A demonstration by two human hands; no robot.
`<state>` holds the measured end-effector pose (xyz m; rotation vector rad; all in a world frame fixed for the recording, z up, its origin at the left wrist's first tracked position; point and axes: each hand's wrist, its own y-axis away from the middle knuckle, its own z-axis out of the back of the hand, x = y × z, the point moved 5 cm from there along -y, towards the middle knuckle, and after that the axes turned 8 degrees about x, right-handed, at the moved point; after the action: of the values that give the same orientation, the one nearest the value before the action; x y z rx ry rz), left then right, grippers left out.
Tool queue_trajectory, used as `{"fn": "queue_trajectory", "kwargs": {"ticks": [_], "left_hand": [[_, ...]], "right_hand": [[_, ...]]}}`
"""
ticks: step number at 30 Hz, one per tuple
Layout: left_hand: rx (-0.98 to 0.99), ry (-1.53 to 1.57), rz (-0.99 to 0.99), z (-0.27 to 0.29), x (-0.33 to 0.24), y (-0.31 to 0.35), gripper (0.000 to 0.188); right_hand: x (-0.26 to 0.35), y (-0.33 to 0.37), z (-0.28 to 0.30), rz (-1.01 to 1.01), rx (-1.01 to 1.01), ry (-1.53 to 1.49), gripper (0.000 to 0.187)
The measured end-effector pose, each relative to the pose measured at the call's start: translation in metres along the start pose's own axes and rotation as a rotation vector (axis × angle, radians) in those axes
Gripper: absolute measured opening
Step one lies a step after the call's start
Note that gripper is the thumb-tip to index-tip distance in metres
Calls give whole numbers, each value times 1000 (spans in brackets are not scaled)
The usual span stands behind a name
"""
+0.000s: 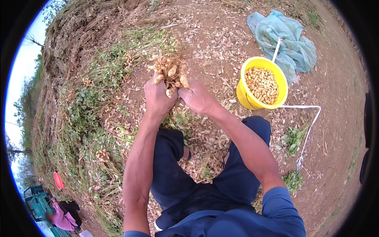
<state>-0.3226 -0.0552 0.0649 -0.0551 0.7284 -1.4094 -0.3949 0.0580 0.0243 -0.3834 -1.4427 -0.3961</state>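
Note:
A bunch of peanut plants (171, 71), its roots hung with pale pods, is held up in front of me. My left hand (158, 94) is closed around the bunch just below the pods. Against its right side, my right hand (197, 96) is closed too, with its fingertips at the lower pods; whether it grips the stems or single pods is hidden. Leafy stems (183, 118) hang beneath my hands. To the right stands a yellow bucket (242, 93) with many loose peanuts (261, 85) in it.
A crumpled blue-green sheet (284, 39) lies behind the bucket. A white strap (310, 134) trails from the bucket over the ground. Heaped peanut plants (90, 106) spread along the left. Far lower left are a red basin (58, 180), green crates (35, 201) and a person in pink (63, 217).

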Motion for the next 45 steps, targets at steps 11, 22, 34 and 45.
{"fn": "queue_trajectory", "kwargs": {"ticks": [11, 22, 34, 45], "left_hand": [[49, -99, 71, -18, 2, -3, 31], [81, -96, 213, -23, -2, -10, 25], [33, -70, 265, -19, 11, -12, 41], [122, -341, 257, -25, 21, -14, 21]], "right_hand": [[-5, 11, 3, -363, 182, -422, 14], [-4, 16, 12, -346, 210, -318, 15], [-11, 25, 15, -272, 227, -606, 16], [-6, 34, -8, -292, 279, -688, 19]]}}
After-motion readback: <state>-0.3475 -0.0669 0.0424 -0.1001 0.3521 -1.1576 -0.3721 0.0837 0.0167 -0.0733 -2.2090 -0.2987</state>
